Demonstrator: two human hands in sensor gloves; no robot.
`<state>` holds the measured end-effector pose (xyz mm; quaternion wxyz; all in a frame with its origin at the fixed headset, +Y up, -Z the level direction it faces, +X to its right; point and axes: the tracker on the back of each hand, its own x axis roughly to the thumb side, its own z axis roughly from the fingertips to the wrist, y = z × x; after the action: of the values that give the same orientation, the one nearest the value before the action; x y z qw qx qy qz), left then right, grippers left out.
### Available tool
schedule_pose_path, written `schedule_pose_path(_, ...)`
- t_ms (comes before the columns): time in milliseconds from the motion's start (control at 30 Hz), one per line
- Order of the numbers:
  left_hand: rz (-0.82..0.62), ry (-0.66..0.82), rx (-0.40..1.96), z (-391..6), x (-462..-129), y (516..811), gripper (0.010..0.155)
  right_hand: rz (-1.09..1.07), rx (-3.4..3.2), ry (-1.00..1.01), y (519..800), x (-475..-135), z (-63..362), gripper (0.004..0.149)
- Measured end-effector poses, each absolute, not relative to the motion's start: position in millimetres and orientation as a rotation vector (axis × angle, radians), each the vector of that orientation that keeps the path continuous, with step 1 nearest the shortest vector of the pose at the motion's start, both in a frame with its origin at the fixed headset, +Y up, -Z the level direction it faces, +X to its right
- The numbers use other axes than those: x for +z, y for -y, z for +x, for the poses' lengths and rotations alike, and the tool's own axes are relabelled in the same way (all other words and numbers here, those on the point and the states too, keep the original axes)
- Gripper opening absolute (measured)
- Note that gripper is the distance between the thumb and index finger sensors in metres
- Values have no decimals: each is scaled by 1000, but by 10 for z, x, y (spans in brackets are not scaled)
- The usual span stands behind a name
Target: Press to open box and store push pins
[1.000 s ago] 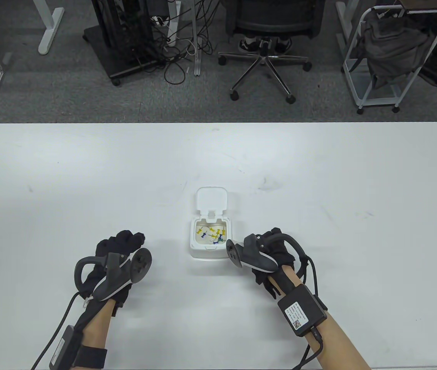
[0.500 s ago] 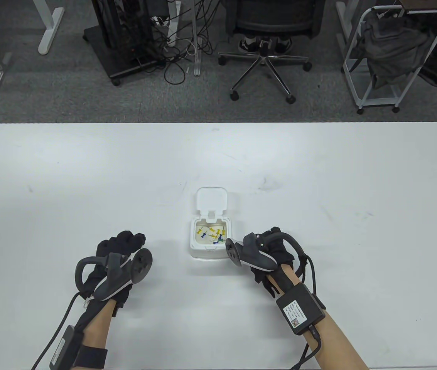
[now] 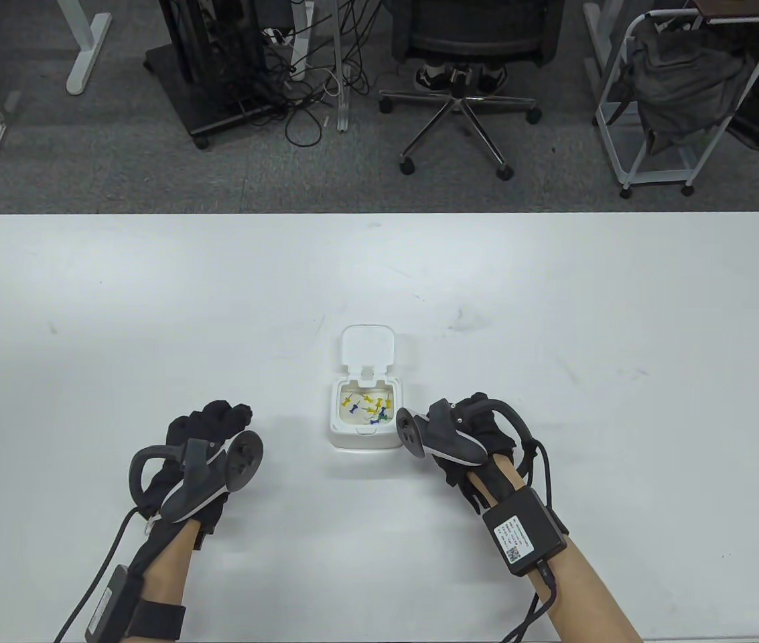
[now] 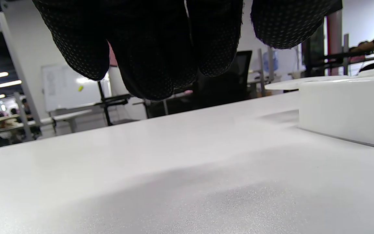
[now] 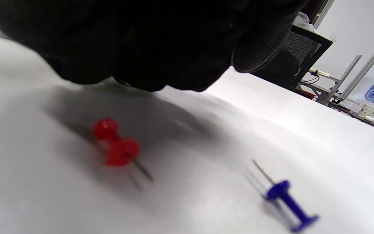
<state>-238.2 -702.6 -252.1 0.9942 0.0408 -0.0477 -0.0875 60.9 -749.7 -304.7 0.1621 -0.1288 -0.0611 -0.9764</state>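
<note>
A small white box (image 3: pixel 364 439) stands mid-table with its lid (image 3: pixel 367 347) flipped open toward the far side. Several yellow, blue and white push pins (image 3: pixel 367 405) lie inside. My right hand (image 3: pixel 471 420) sits just right of the box, knuckles up, fingers bent down to the table. In the right wrist view, a red pin (image 5: pixel 117 150) and a blue pin (image 5: pixel 288 203) lie loose on the table under that hand (image 5: pixel 141 48); its fingertips are hidden. My left hand (image 3: pixel 218 420) rests left of the box, fingers loosely curled, holding nothing. The box's side (image 4: pixel 346 107) shows in the left wrist view.
The white table (image 3: pixel 151 301) stretches wide on every side of the box. Past its far edge stand an office chair (image 3: pixel 459 67), a cart of cables (image 3: pixel 232 67) and a white rack (image 3: pixel 687 100) on the floor.
My right hand has shifted slightly to the right, and its tracker has tilted. The left hand, the box and the pins inside have not moved.
</note>
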Motion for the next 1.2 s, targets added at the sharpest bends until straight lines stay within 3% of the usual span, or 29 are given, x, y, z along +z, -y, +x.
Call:
schedule_pose_path(567, 87, 95, -172, -2387, -2523, 7017, 58, -407, -2786, 10, 6904, -3135, 349, 41)
schedule_pose_path(1200, 112, 98, -167, -2396, -2503, 7005, 56, -494, -2767, 24, 6935, -3245, -246, 41)
